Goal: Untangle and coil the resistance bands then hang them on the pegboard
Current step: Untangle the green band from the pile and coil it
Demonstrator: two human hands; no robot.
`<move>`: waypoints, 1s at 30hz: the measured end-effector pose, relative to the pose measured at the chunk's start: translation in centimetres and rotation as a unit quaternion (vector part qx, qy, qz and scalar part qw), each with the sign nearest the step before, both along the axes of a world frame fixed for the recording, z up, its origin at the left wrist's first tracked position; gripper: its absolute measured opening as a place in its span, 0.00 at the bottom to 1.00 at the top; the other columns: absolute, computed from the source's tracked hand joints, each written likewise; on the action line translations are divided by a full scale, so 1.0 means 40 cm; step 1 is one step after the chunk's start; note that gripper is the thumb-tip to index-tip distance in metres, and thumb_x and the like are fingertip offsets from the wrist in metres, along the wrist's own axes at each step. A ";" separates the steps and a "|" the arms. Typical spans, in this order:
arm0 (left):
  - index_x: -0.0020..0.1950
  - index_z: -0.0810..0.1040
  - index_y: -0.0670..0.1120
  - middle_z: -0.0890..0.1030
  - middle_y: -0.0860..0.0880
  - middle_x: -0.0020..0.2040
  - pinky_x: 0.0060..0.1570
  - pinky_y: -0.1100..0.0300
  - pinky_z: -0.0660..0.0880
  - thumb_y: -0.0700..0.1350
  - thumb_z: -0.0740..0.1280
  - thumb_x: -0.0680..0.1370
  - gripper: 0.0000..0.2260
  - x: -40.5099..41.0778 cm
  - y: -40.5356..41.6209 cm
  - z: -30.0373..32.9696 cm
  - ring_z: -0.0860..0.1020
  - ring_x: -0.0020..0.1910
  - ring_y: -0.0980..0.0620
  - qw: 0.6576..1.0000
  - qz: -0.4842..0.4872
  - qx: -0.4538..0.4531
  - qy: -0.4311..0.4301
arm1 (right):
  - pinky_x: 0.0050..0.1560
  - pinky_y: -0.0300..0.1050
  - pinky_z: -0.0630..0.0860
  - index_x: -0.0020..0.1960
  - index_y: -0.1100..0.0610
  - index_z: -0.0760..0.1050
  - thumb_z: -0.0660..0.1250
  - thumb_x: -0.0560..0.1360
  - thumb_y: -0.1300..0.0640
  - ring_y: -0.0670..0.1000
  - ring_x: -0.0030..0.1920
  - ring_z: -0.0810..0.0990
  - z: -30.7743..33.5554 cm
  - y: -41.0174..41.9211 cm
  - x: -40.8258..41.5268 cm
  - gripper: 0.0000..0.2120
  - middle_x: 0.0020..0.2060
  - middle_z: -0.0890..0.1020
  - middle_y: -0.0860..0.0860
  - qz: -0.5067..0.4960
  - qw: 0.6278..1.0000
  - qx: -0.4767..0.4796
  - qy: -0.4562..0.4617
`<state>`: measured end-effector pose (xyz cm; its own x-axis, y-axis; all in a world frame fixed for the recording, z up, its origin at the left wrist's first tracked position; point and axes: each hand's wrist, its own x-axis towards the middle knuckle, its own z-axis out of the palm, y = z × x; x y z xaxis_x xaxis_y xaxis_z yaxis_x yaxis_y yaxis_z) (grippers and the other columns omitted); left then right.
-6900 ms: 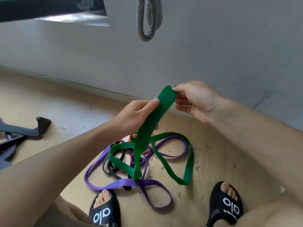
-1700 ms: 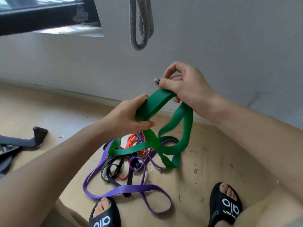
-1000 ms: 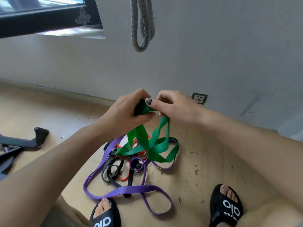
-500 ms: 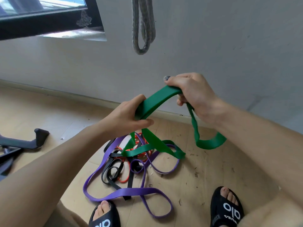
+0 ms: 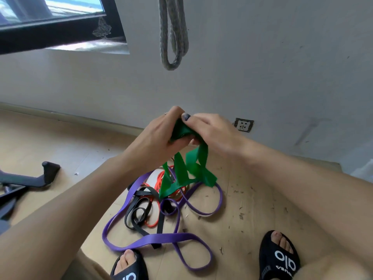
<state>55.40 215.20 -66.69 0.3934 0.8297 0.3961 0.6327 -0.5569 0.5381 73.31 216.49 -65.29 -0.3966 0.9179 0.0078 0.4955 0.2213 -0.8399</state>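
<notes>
Head cam: wall [image 5: 262, 57] fills the back, w/ a grey band [image 5: 173, 37] hanging folded from above; its hook is out of frame, prob. the pegboard spot. Wood floor [image 5: 252, 209] carries the rest of the tangle, left down there so one band at a time can be worked. Purple band [image 5: 151, 239] sprawls widest, looping round the black band [image 5: 139, 211] and orange band [image 5: 159, 184]. Green band [image 5: 181, 170] is raised clear of the pile so its loops drape free while it's gathered. Left hand [image 5: 159, 136] grips the bunched top, fingers curled round it as an anchor. Right hand [image 5: 210, 128] meets it, thumb and fingers pinching the same bunch, prob. laying on another turn. Wall socket [image 5: 243, 124] sits just behind the right hand.
</notes>
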 end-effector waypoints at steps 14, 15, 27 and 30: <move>0.51 0.70 0.47 0.73 0.49 0.35 0.32 0.60 0.67 0.47 0.78 0.74 0.17 -0.036 0.014 -0.009 0.71 0.32 0.51 0.998 -0.006 -0.054 0.013 | 0.41 0.52 0.65 0.29 0.53 0.71 0.69 0.77 0.49 0.50 0.31 0.67 0.078 0.014 0.031 0.20 0.29 0.67 0.52 -0.059 0.989 0.014 0.136; 0.50 0.70 0.47 0.71 0.51 0.34 0.31 0.62 0.64 0.48 0.78 0.74 0.17 -0.036 0.013 -0.002 0.69 0.31 0.52 0.999 0.006 -0.042 0.007 | 0.40 0.53 0.64 0.29 0.55 0.70 0.69 0.76 0.49 0.52 0.32 0.66 0.082 0.019 0.039 0.21 0.29 0.65 0.53 -0.069 0.988 0.011 0.141; 0.37 0.70 0.46 0.68 0.53 0.30 0.32 0.51 0.64 0.49 0.75 0.72 0.15 -0.027 0.003 -0.006 0.67 0.28 0.55 0.994 0.026 -0.104 -0.025 | 0.35 0.47 0.63 0.28 0.51 0.66 0.69 0.77 0.54 0.47 0.25 0.63 0.076 0.024 0.050 0.21 0.24 0.62 0.47 -0.089 0.976 -0.050 0.193; 0.41 0.68 0.50 0.68 0.52 0.33 0.32 0.54 0.67 0.48 0.72 0.73 0.13 -0.022 -0.001 -0.004 0.67 0.30 0.52 0.992 0.026 -0.113 -0.040 | 0.35 0.46 0.64 0.29 0.51 0.66 0.68 0.78 0.54 0.47 0.25 0.63 0.077 0.027 0.054 0.20 0.24 0.62 0.46 -0.101 0.972 -0.058 0.202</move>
<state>54.51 215.17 -66.87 0.3232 0.9189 0.2262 0.6070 -0.3847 0.6954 75.49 217.56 -62.21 -0.1940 0.9809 0.0167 0.1440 0.0453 -0.9885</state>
